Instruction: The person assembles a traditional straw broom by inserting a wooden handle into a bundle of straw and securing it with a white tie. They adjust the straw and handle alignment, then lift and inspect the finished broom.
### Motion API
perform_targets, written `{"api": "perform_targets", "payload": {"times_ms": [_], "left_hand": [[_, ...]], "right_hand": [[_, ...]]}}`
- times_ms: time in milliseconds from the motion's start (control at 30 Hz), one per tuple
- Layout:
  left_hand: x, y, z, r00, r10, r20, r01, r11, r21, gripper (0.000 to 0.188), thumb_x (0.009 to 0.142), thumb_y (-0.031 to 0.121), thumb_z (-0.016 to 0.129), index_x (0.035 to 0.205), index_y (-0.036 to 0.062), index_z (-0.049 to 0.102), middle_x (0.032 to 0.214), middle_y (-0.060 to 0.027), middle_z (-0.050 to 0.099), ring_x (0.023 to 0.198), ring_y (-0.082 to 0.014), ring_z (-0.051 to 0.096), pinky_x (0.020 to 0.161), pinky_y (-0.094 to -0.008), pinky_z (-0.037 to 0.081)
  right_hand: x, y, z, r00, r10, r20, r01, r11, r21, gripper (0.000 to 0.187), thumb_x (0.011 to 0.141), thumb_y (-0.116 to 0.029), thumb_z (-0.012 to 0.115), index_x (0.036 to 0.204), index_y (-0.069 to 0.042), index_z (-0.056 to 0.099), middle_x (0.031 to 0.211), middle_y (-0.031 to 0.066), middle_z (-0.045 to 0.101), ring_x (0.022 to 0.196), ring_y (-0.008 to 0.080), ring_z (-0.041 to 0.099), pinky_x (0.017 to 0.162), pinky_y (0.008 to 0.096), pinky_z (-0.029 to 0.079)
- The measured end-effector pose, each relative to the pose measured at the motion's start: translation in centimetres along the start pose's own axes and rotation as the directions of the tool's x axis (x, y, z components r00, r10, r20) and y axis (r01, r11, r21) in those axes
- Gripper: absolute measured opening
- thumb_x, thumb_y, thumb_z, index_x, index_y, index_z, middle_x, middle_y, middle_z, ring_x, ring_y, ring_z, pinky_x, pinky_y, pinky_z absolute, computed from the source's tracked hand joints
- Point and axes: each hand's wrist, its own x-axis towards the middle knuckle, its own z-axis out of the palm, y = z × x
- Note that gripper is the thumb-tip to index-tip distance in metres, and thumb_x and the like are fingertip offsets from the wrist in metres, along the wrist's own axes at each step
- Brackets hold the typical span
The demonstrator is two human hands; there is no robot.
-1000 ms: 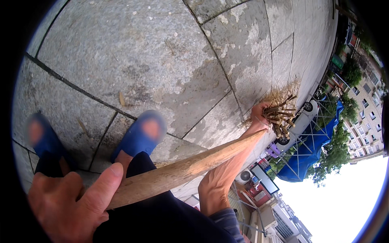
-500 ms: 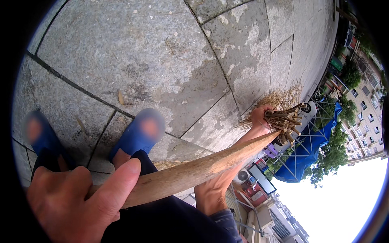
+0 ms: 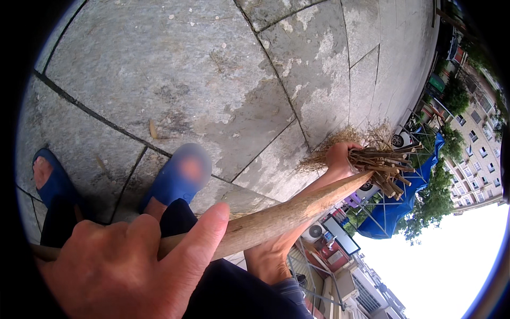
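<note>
A thick wooden pole [image 3: 276, 218] with a tapered, freshly cut-looking end slants across the view. My left hand [image 3: 127, 260] is wrapped round it at the lower left, thumb lying along the wood. Farther off to the right, my right hand [image 3: 340, 159] grips a bundle of thin twigs [image 3: 382, 165], its cut stalk ends jutting out to the right. Fine, brushy twig tops [image 3: 324, 149] spread on the other side of that hand. The pole's tapered end overlaps the stalks; whether it touches or enters them I cannot tell. My right fingers are partly hidden.
Grey stone paving [image 3: 159, 69] with dark joints lies below, and my feet in blue slippers [image 3: 175, 170] stand on it at the left. Off to the right are a blue tarp on a metal frame [image 3: 382, 218], parked vehicles, trees and buildings [image 3: 478, 149].
My left hand has shifted to the right along the pole. The twig stalks now reach farther right past my right hand and look more fanned out.
</note>
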Motion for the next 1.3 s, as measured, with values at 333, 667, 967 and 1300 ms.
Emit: {"api": "perform_targets", "payload": {"times_ms": [333,667,967,1300], "left_hand": [[0.3,-0.8,1.8,0.975,0.125,-0.186,-0.110,0.990,0.089,0.059,0.078,0.012,0.071,0.129,-0.0076,0.048,0.062,-0.0115,0.053,0.049,-0.0162,0.055,0.037,-0.0361,0.044],[0.8,-1.1,1.5,0.985,0.092,-0.145,-0.102,0.993,-0.059,0.061,0.078,0.009,0.070,0.129,-0.0115,0.044,0.063,-0.0176,0.056,0.047,-0.0206,0.058,0.037,-0.0350,0.047],[1.8,-2.3,1.0,0.987,0.071,-0.145,-0.129,0.889,-0.439,0.062,0.077,0.002,0.068,0.130,-0.0125,0.039,0.066,-0.0166,0.060,0.051,-0.0277,0.062,0.044,-0.0381,0.050],[0.6,-3.3,-1.2,0.997,-0.053,0.059,0.070,0.936,-0.344,0.059,0.078,-0.002,0.063,0.129,-0.0152,0.038,0.065,-0.0181,0.059,0.055,-0.0310,0.064,0.051,-0.0380,0.052]], "right_hand": [[0.1,-0.3,-0.1,0.998,0.055,0.003,-0.055,0.997,-0.050,0.031,0.093,-0.029,0.052,0.110,-0.004,0.057,0.100,0.0065,0.065,0.090,0.0205,0.063,0.075,0.0347,0.054],[0.3,0.0,0.0,0.996,0.081,0.022,-0.079,0.993,-0.084,0.034,0.092,-0.031,0.050,0.112,-0.004,0.056,0.101,0.0091,0.065,0.090,0.0235,0.064,0.076,0.0375,0.054],[0.8,1.0,0.0,0.994,0.104,0.036,-0.098,0.984,-0.149,0.037,0.092,-0.033,0.048,0.114,-0.004,0.056,0.102,0.0115,0.065,0.090,0.0263,0.064,0.076,0.0399,0.054],[-0.7,1.7,-1.3,0.983,0.155,0.094,-0.114,0.932,-0.343,0.041,0.092,-0.035,0.046,0.117,-0.004,0.055,0.102,0.0141,0.065,0.091,0.0294,0.064,0.076,0.0427,0.055]]}}
